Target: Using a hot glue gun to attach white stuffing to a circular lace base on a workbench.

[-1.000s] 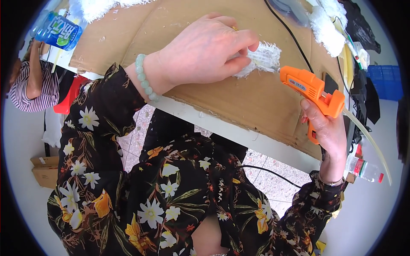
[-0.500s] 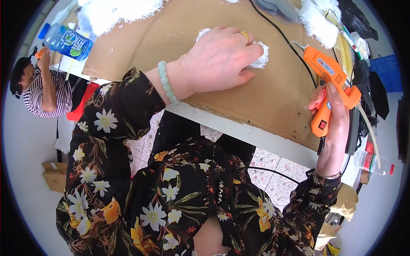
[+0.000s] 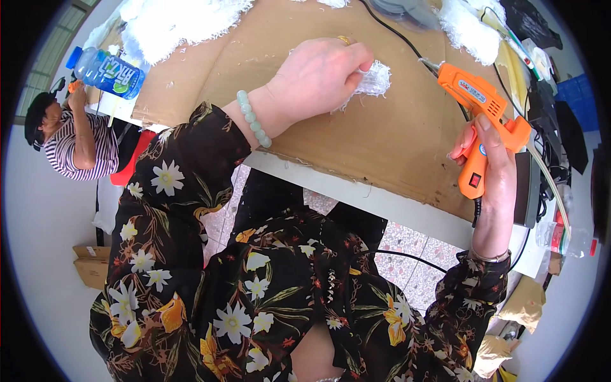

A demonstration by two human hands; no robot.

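Observation:
My left hand (image 3: pixel 318 79), with a pale green bead bracelet and a ring, is over the cardboard with its fingers curled. It grips a small piece of white frayed fabric (image 3: pixel 375 79), which sticks out to the right past the knuckles. The hand hides the rest of the piece and most of the fingertips. Off to the right, my right hand (image 3: pixel 495 159) is wrapped round the handle of an orange hot glue gun (image 3: pixel 471 92). Its nozzle points up and to the left, apart from the fabric. A clear glue stick (image 3: pixel 548 175) trails from its back end.
Brown cardboard (image 3: pixel 254 63) covers the white table. White frayed fabric heaps (image 3: pixel 184 25) lie at the far side, and a black cable (image 3: pixel 407 39) crosses the far right. A blue-labelled bottle (image 3: pixel 108 72) is at the far left, near a person in a striped shirt (image 3: pixel 83 143).
My left hand has drawn in its fingers and shifted slightly left, so more of the white fabric shows. The glue gun has moved a little to the left in my right hand.

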